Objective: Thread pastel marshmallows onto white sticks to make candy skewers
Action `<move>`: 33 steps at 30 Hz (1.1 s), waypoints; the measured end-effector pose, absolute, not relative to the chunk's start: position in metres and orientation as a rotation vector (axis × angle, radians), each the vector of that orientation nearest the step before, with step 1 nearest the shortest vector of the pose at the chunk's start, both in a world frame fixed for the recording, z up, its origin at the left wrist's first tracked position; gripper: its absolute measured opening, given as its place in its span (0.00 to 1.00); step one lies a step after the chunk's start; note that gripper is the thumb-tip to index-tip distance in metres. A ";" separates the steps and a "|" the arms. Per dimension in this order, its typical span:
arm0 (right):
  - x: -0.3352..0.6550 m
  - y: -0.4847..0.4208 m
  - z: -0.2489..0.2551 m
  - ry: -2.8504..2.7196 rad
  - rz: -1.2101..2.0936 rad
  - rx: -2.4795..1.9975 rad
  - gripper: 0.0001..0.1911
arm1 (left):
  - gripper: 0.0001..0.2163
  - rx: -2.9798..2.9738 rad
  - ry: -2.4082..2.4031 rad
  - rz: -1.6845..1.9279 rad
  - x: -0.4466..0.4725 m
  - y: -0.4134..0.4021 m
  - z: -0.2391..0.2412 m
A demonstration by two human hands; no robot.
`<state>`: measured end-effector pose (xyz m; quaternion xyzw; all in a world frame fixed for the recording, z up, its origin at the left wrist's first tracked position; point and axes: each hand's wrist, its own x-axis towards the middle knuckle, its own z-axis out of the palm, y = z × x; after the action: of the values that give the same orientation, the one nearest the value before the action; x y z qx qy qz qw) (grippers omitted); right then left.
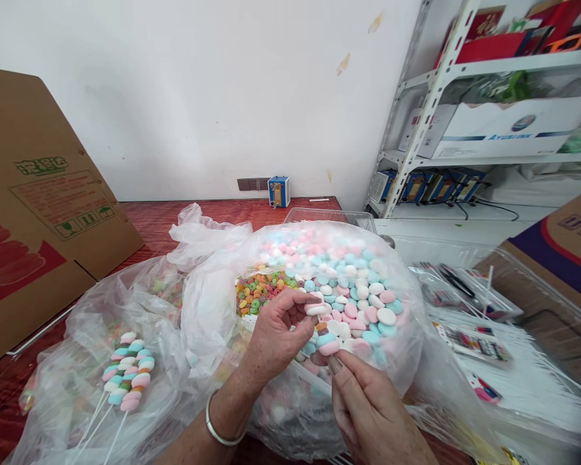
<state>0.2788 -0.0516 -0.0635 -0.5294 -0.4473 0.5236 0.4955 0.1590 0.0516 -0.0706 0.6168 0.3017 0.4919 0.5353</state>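
Observation:
My left hand (281,330), with a bangle on its wrist, pinches a white marshmallow (315,309) between thumb and forefinger. Just below it, my right hand (368,403) is closed at the base of a candy skewer (328,343). On that skewer sit a pink and a blue marshmallow with an orange-brown gummy ring above them; its stick is mostly hidden by my fingers. Both hands are over a clear plastic bag (411,310) full of pink, blue and white marshmallows (386,316). Multicoloured gummy rings (259,294) lie at the left inside the opening.
Several finished candy skewers (128,371) rest on plastic at left. A cardboard box (43,194) stands far left, another (561,258) at right. White sticks (527,381) and packets lie right. Behind are a small blue box (279,192), a clear tray (332,216) and a metal shelf (428,106).

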 end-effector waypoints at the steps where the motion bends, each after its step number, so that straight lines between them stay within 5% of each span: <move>1: 0.279 -0.051 -0.065 -1.113 1.236 -1.290 0.20 | 0.08 1.471 0.721 1.178 0.160 0.051 -0.071; 13: 0.286 -0.030 -0.071 -1.469 0.743 -1.527 0.21 | 0.13 1.679 0.781 1.165 0.155 0.040 -0.074; 19: 0.293 -0.028 -0.084 -1.665 0.233 -1.737 0.21 | 0.14 2.121 1.342 1.280 0.105 0.075 -0.066; 28: 0.287 -0.026 -0.087 -1.753 -0.027 -1.742 0.17 | 0.10 2.276 1.708 0.663 0.056 0.091 -0.062; 33: 0.274 -0.023 -0.084 -1.845 -0.081 -1.697 0.15 | 0.11 2.294 1.624 0.666 0.053 0.091 -0.063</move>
<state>0.2742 -0.0225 -0.0838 -0.6429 -0.6991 -0.0308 0.3114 0.0534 0.0906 -0.0632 0.7879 0.5578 0.2287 0.1259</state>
